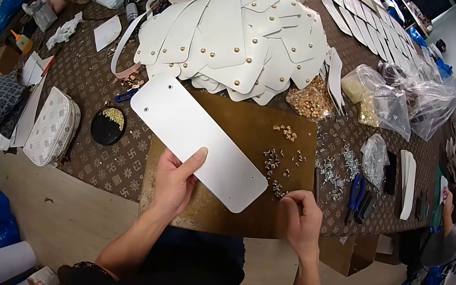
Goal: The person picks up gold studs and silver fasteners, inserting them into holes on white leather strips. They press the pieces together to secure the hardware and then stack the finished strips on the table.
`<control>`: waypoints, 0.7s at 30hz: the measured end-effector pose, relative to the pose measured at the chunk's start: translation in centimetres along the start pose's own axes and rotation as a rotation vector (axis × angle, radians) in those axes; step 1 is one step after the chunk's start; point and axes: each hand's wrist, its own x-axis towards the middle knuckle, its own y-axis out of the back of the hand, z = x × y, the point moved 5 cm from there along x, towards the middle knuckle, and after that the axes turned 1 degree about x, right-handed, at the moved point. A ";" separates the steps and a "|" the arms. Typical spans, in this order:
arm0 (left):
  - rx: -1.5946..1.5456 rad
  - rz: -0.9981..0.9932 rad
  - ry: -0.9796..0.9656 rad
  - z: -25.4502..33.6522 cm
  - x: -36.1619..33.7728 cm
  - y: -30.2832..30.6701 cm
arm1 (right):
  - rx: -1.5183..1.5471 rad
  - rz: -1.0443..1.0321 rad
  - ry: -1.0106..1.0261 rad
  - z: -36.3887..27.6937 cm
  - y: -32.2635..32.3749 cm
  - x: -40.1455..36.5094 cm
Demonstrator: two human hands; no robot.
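My left hand (173,185) grips a white, round-cornered leather panel (198,140), thumb on top and fingers underneath. Two small metal studs show at the panel's upper left end, and two small holes at its lower right end. My right hand (300,221) is closed by the board's right edge, fingertips curled together; whatever they hold, if anything, is hidden. Just beside those fingertips lie several small silver screws (272,164). Behind them is a little group of gold studs (285,131). All of this rests on a brown board (214,221).
A big pile of white panels with gold studs (228,39) lies behind the board. To the right are scattered silver screws (340,165), blue-handled pliers (357,193) and plastic bags (382,96). At left stand a round black dish (105,132) and a patterned pouch (50,132). Another person (448,242) sits far right.
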 end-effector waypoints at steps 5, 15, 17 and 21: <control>0.021 -0.023 -0.053 0.0 -0.1 -0.8 | 0.133 0.080 0.159 -2.5 0.5 2.2; 0.101 -0.050 -0.148 1.4 -0.7 -1.9 | 0.301 -0.036 0.236 -4.3 -0.7 4.0; 0.113 -0.064 -0.153 1.5 -0.8 -2.0 | 0.278 -0.033 0.204 -4.2 -0.8 4.0; 0.126 -0.111 -0.173 1.6 -1.1 -2.7 | 0.235 -0.035 0.235 -3.9 -1.2 4.3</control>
